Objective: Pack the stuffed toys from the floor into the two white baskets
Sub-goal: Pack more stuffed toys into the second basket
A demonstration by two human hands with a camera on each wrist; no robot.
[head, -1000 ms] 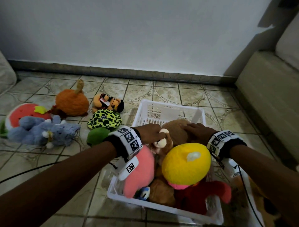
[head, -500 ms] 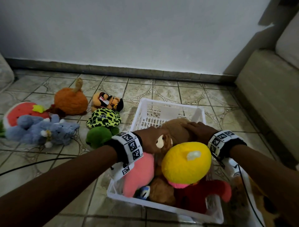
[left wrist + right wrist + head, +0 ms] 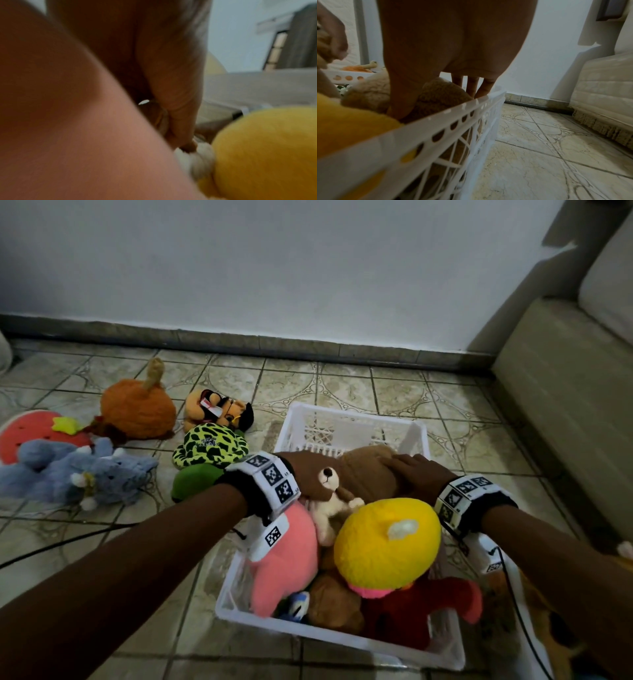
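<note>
Brown teddy [image 3: 363,474] now lower in the white basket [image 3: 346,419], face turned up since a second ago. My left hand [image 3: 305,474] grips its head; right hand [image 3: 416,472] presses flat. Nearly seated.

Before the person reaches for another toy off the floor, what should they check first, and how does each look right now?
1. Brown teddy bear inside the white basket: ok, though it sits high.
2. Left hand free: not ok, it grips the bear's head.
3. Right hand free: not ok, it presses flat on the bear.
4. Room left in the basket: ok only at the far end.
5. Toys left on the floor: not ok, the green spotted plush and orange plush among them.
6. Second basket's space: cannot tell.
</note>
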